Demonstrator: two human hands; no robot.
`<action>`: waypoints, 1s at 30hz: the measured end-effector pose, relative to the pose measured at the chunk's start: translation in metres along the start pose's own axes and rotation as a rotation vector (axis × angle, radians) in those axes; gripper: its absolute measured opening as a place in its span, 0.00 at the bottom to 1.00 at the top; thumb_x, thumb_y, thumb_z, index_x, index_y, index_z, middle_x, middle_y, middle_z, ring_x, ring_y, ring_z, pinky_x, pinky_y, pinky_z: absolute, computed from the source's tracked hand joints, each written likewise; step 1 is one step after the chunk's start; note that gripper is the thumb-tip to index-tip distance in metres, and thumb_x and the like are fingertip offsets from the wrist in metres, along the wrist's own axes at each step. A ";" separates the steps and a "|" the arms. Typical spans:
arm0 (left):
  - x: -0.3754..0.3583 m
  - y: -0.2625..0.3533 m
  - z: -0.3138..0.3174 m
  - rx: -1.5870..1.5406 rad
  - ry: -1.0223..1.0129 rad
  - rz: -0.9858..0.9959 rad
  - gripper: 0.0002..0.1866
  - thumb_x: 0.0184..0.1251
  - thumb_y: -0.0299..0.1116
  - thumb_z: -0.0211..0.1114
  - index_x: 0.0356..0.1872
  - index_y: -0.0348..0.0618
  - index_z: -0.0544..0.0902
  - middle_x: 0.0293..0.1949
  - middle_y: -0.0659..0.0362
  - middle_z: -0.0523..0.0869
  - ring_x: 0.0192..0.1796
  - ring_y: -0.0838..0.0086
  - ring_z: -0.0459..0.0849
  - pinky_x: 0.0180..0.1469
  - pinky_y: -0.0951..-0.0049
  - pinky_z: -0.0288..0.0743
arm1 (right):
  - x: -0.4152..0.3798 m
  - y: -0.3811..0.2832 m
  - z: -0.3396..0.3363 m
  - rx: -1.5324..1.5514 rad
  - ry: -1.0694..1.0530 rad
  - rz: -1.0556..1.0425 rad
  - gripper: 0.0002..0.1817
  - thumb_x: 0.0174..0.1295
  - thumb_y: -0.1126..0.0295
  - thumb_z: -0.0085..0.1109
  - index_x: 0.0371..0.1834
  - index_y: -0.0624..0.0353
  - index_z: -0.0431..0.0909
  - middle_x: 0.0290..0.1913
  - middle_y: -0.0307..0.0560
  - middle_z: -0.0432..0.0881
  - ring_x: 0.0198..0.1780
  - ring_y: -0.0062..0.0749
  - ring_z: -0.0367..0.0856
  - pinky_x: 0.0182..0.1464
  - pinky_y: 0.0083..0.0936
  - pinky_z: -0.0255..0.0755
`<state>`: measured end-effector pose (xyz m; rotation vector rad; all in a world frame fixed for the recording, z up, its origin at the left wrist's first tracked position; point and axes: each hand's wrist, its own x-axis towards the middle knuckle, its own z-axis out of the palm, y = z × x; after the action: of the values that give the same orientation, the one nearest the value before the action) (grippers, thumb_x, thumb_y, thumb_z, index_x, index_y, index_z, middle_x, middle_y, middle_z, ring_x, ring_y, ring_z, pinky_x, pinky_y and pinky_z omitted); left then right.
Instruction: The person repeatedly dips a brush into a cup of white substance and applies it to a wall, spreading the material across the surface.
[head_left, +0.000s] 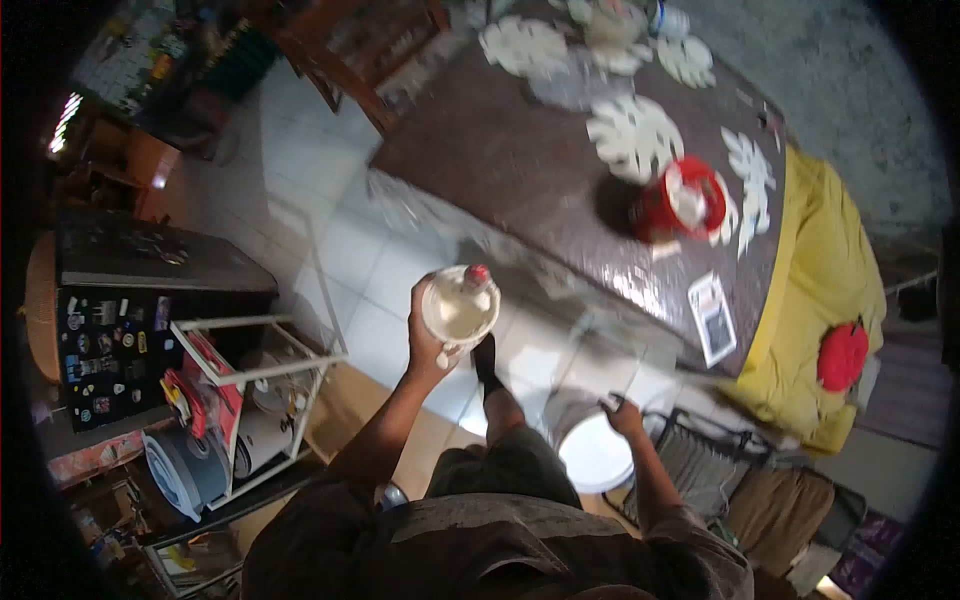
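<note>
My left hand [426,338] is wrapped round a tub [460,318] of cream-coloured paste, held up in front of me. A red-tipped thing [477,275] rests at the tub's far rim, and some paste is smeared on the near side. My right hand [622,412] hangs low on the right with its fingers apart, holding nothing. It is beside and above a white round bucket or lid [596,452] near the floor. On the dark table, a red bucket [682,200] has whitish material in its mouth.
White leaf-shaped mats [635,137] lie on the dark table [480,150], with a printed card [712,320] near its corner. A yellow cloth [810,290] bears a red item [843,356]. A metal-framed rack [262,370] stands left, a padded chair [690,465] right.
</note>
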<state>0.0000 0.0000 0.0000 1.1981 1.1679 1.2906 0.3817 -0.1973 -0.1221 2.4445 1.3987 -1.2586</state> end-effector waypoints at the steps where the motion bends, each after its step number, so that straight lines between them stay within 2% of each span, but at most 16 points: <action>1: 0.002 -0.004 0.001 -0.109 0.087 -0.067 0.44 0.42 0.28 0.77 0.63 0.39 0.61 0.57 0.51 0.72 0.60 0.64 0.72 0.63 0.64 0.65 | -0.007 -0.033 -0.016 0.038 -0.105 -0.093 0.30 0.58 0.47 0.60 0.55 0.60 0.75 0.45 0.63 0.81 0.49 0.45 0.82 0.53 0.33 0.74; 2: 0.010 -0.001 0.000 -0.039 0.073 -0.029 0.45 0.39 0.27 0.79 0.61 0.39 0.63 0.56 0.52 0.72 0.59 0.65 0.73 0.62 0.65 0.67 | 0.012 -0.033 -0.008 -0.067 -0.122 -0.196 0.30 0.58 0.46 0.59 0.54 0.59 0.77 0.45 0.63 0.82 0.48 0.46 0.82 0.52 0.34 0.74; 3: 0.076 0.071 -0.038 0.080 0.079 0.146 0.45 0.37 0.26 0.80 0.61 0.40 0.63 0.56 0.52 0.73 0.59 0.65 0.73 0.61 0.66 0.68 | -0.016 -0.158 -0.084 -0.048 -0.184 -0.212 0.30 0.59 0.45 0.57 0.55 0.57 0.77 0.45 0.63 0.82 0.47 0.47 0.82 0.53 0.35 0.73; 5: 0.106 0.084 -0.073 0.068 0.109 0.108 0.47 0.39 0.21 0.77 0.63 0.42 0.58 0.57 0.52 0.70 0.58 0.65 0.73 0.58 0.66 0.74 | -0.018 -0.251 -0.111 -0.077 -0.330 -0.377 0.31 0.59 0.45 0.56 0.56 0.58 0.75 0.46 0.62 0.82 0.48 0.50 0.82 0.51 0.35 0.74; 7: 0.143 0.124 -0.117 0.162 0.142 0.160 0.47 0.40 0.22 0.77 0.63 0.41 0.58 0.56 0.52 0.70 0.58 0.65 0.74 0.58 0.66 0.73 | -0.018 -0.366 -0.134 -0.147 -0.368 -0.573 0.31 0.60 0.45 0.56 0.56 0.59 0.75 0.45 0.60 0.82 0.47 0.51 0.81 0.50 0.36 0.74; 11: 0.205 0.154 -0.179 0.274 0.242 0.236 0.46 0.41 0.24 0.77 0.63 0.39 0.59 0.56 0.51 0.72 0.57 0.66 0.75 0.58 0.67 0.72 | 0.012 -0.539 -0.176 -0.137 -0.081 -0.877 0.28 0.60 0.46 0.56 0.47 0.63 0.78 0.35 0.64 0.81 0.38 0.54 0.81 0.42 0.39 0.73; 12: 0.221 0.161 -0.192 0.188 0.314 0.294 0.47 0.40 0.30 0.80 0.62 0.38 0.60 0.52 0.50 0.78 0.54 0.64 0.78 0.57 0.66 0.71 | -0.013 -0.599 -0.196 -0.112 -0.055 -0.807 0.27 0.61 0.48 0.56 0.47 0.64 0.77 0.35 0.64 0.81 0.37 0.54 0.81 0.40 0.38 0.73; 13: 0.235 0.163 -0.211 0.303 0.354 0.311 0.46 0.41 0.31 0.80 0.62 0.38 0.61 0.52 0.50 0.78 0.55 0.64 0.78 0.57 0.66 0.71 | -0.011 -0.641 -0.199 -0.028 0.014 -0.886 0.26 0.62 0.49 0.56 0.48 0.64 0.77 0.35 0.63 0.82 0.37 0.54 0.82 0.41 0.37 0.73; 16: 0.283 0.177 -0.262 0.275 0.371 0.366 0.46 0.41 0.31 0.80 0.62 0.38 0.60 0.52 0.50 0.78 0.55 0.65 0.78 0.58 0.66 0.70 | -0.005 -0.759 -0.197 0.102 0.097 -1.049 0.24 0.63 0.53 0.55 0.52 0.64 0.75 0.36 0.62 0.82 0.38 0.53 0.82 0.43 0.35 0.73; 17: 0.295 0.179 -0.281 0.256 0.332 0.321 0.45 0.41 0.31 0.80 0.62 0.38 0.61 0.52 0.51 0.78 0.55 0.65 0.78 0.58 0.66 0.70 | -0.008 -0.791 -0.194 0.170 0.105 -1.109 0.24 0.64 0.55 0.54 0.54 0.64 0.74 0.38 0.62 0.82 0.40 0.53 0.82 0.44 0.35 0.73; 18: 0.319 0.186 -0.302 0.243 0.287 0.297 0.45 0.41 0.31 0.80 0.61 0.39 0.62 0.52 0.51 0.77 0.55 0.66 0.77 0.58 0.66 0.70 | -0.014 -0.824 -0.197 0.088 0.079 -1.085 0.24 0.66 0.56 0.52 0.57 0.63 0.73 0.42 0.62 0.81 0.43 0.51 0.81 0.47 0.34 0.73; 22: 0.397 0.199 -0.380 0.199 0.200 0.297 0.43 0.43 0.31 0.79 0.60 0.39 0.61 0.53 0.51 0.76 0.56 0.66 0.77 0.57 0.67 0.70 | 0.012 -0.925 -0.178 0.121 0.126 -1.218 0.23 0.68 0.58 0.47 0.57 0.65 0.71 0.45 0.62 0.80 0.44 0.51 0.81 0.48 0.34 0.72; 25: 0.454 0.209 -0.436 0.250 0.159 0.283 0.44 0.43 0.31 0.79 0.61 0.39 0.61 0.53 0.50 0.76 0.56 0.66 0.77 0.58 0.67 0.71 | 0.025 -0.984 -0.172 0.232 0.115 -1.155 0.24 0.68 0.57 0.47 0.57 0.65 0.71 0.47 0.61 0.79 0.45 0.51 0.80 0.50 0.34 0.71; 27: 0.494 0.208 -0.466 0.007 0.189 0.136 0.44 0.44 0.23 0.76 0.62 0.40 0.59 0.54 0.53 0.73 0.56 0.69 0.76 0.57 0.69 0.73 | 0.033 -1.016 -0.178 0.260 0.051 -1.086 0.24 0.69 0.56 0.47 0.57 0.65 0.71 0.49 0.60 0.79 0.47 0.48 0.81 0.50 0.34 0.71; 28: 0.509 0.223 -0.480 0.287 0.184 0.329 0.44 0.43 0.22 0.77 0.62 0.40 0.59 0.54 0.53 0.73 0.56 0.68 0.76 0.56 0.70 0.75 | 0.044 -1.031 -0.181 0.200 0.137 -1.114 0.23 0.69 0.56 0.46 0.57 0.65 0.71 0.48 0.60 0.79 0.45 0.47 0.81 0.49 0.34 0.72; 30: 0.552 0.218 -0.508 0.244 0.167 0.330 0.45 0.43 0.22 0.77 0.62 0.40 0.59 0.53 0.53 0.73 0.56 0.68 0.76 0.55 0.70 0.75 | 0.069 -1.064 -0.184 0.190 0.250 -1.183 0.22 0.69 0.58 0.47 0.57 0.64 0.72 0.47 0.60 0.80 0.41 0.45 0.81 0.44 0.34 0.73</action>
<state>-0.5332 0.5260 0.2212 1.5344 1.3151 1.5497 -0.2754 0.5525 0.2994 1.8014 3.1344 -1.1965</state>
